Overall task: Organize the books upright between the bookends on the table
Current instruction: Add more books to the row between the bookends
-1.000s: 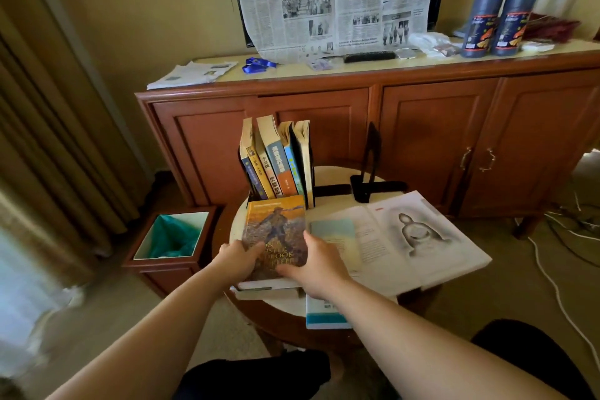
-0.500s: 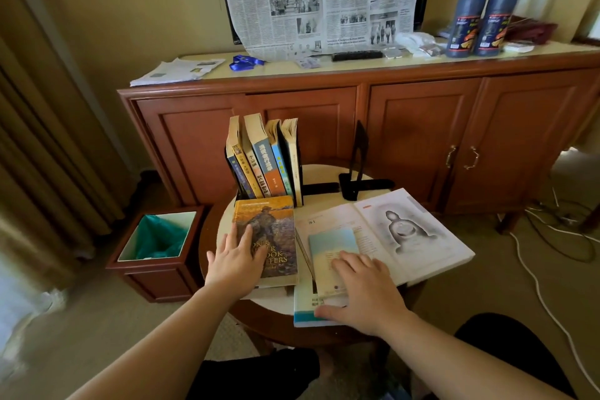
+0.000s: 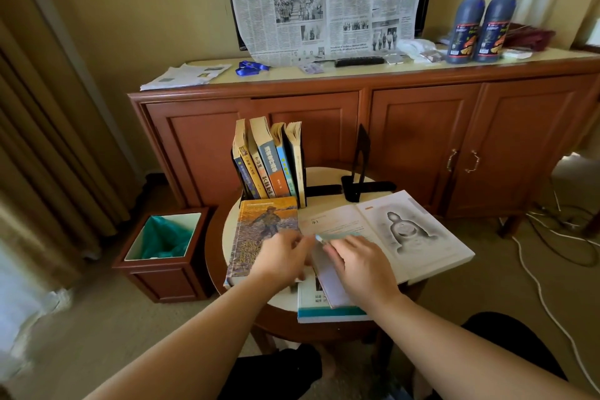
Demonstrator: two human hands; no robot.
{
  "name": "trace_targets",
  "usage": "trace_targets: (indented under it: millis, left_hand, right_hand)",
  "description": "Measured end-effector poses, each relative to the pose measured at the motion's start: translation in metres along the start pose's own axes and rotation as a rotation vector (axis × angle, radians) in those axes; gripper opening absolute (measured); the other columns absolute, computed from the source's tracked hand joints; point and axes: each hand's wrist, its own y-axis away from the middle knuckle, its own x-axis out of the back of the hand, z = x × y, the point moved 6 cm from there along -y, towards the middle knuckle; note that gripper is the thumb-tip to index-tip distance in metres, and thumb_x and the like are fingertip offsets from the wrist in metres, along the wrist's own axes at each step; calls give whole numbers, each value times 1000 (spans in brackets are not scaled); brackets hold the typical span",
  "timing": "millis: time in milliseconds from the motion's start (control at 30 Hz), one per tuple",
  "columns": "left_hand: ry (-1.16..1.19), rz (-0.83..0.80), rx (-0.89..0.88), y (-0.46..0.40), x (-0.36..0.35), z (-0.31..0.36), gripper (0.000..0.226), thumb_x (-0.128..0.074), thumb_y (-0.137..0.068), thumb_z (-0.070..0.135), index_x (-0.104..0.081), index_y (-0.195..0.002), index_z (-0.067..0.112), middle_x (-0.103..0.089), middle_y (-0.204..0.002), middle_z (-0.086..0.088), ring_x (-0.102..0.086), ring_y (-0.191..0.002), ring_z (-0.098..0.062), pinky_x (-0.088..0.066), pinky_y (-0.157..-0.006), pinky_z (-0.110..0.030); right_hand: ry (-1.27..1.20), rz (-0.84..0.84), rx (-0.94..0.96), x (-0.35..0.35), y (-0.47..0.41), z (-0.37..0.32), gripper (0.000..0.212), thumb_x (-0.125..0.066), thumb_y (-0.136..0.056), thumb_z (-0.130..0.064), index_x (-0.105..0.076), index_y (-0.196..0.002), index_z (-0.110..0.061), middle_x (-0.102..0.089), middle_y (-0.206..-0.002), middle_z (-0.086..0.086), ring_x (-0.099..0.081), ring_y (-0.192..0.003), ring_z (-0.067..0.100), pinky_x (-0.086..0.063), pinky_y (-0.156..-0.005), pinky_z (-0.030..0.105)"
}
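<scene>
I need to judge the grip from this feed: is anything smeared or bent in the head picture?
Head view: motion blur smears the left hand, the right hand and the thin booklet between them; the upright books stay sharp; wide-angle distortion bows the cabinet top.

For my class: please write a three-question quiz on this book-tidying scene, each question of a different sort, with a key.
1. True or false: the open book stands upright between the bookends.
2. Multiple choice: where is the free bookend relative to the upright books? A) to their right, with a gap between; B) pressed against them; C) on the floor.
3. Short answer: what are both hands working on?

Key
1. False: it lies flat and open on the table.
2. A.
3. The left hand and right hand meet at a thin pale booklet, lying beside the painted-cover book. Its exact grip is blurred.
</scene>
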Motion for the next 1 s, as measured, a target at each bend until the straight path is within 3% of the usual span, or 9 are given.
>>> trace_targets:
  millis: [167,267,467,533,633,733,833,900,1000]
  left_hand:
    - [722,-162,401,-9,-28,0,24,-65,-104,20,-69,-114,-1,-76,-105,-26,-75,-83,-29,-65,-75,-40]
    - [676,-116,391,-17,-24,-7,12,-65,-98,0,-70,-107,-5,-73,-87,-20,-70,-72,-27,-61,-67,-36]
    - [696,-3,327,-30,10,-11,20,-54,-103,-3,-64,-119,3,-75,-111,-20,-74,-98,-34,-65,-74,-43]
    - [597,70,304,-39,32,-23,26,-55,-103,1,-65,-127,6,-76,-109,-14,-75,-98,-31,-65,-79,-47]
    - [126,207,248,-41,64,-44,29,-58,-98,10,-66,-125,18,-73,-100,1,-72,-88,-19,-63,-71,-37]
    - [-358,257,179,-33,69,-54,48,-58,-95,19,-57,-142,28,-62,-130,-1,-58,-118,-26,-58,-92,-46]
    - [-458,216,-14,-28,50,-42,61,-49,-99,8,-50,-153,36,-36,-165,3,-27,-152,-26,-29,-125,-51]
    - [-495,134,-148,-27,32,-23,60,-48,-102,9,-48,-155,38,-24,-172,6,-10,-161,-21,-4,-129,-48]
    - [-528,7,-222,-29,0,-6,51,-48,-107,32,-41,-158,37,-19,-174,5,-4,-162,-18,4,-129,-50]
  right_hand:
    - [-80,-25,99,1,-3,-19,38,-45,-109,-36,-76,-103,-16,-70,-96,-2,-63,-86,20,-54,-70,39]
    - [-118,-73,109,-2,1,-17,38,-49,-107,-43,-76,-114,-18,-72,-112,-4,-65,-103,19,-55,-82,39]
    - [-158,-184,-2,1,-2,-6,55,-51,-100,-59,-63,-134,-18,-63,-136,-2,-53,-128,16,-40,-107,29]
    - [-146,-290,-100,-4,-3,8,51,-52,-103,-50,-56,-144,-21,-54,-148,-4,-44,-138,14,-31,-112,26]
    - [-91,-441,-225,-11,3,35,50,-52,-105,-21,-47,-154,-25,-42,-161,-6,-30,-150,14,-23,-122,31]
    - [-78,-535,-335,-5,15,60,56,-44,-105,-5,-45,-156,-28,-37,-164,-7,-25,-153,14,-20,-125,34]
    - [-123,-616,-392,2,35,83,50,-39,-111,-13,-45,-156,-31,-32,-167,-11,-23,-155,13,-19,-125,35]
    - [-146,-706,-397,1,50,92,49,-42,-111,-21,-42,-158,-36,-24,-170,-15,-17,-157,11,-17,-127,37]
    - [-103,-742,-368,3,58,95,58,-54,-106,-25,-37,-160,-38,-19,-171,-17,-15,-157,11,-18,-128,40]
